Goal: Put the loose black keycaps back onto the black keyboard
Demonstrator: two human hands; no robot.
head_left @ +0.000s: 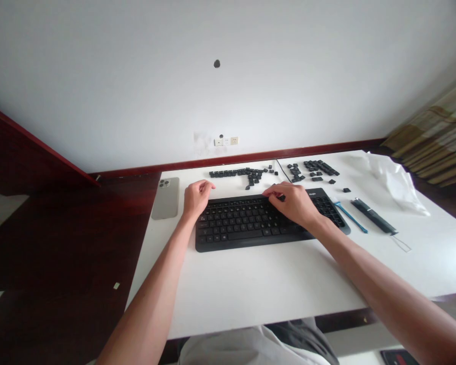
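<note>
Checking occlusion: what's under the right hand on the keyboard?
The right hand rests on the black keyboard's top rows, right of centre. Keys beneath the palm are covered; whether any are missing there cannot be seen.

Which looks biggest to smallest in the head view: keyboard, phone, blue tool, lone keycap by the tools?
1. keyboard
2. phone
3. blue tool, longer than the phone is wide but far thinner
4. lone keycap

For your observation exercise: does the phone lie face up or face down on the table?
Face down. The phone shows its back, with the camera lenses at its far end, lying flat on the table.
</note>
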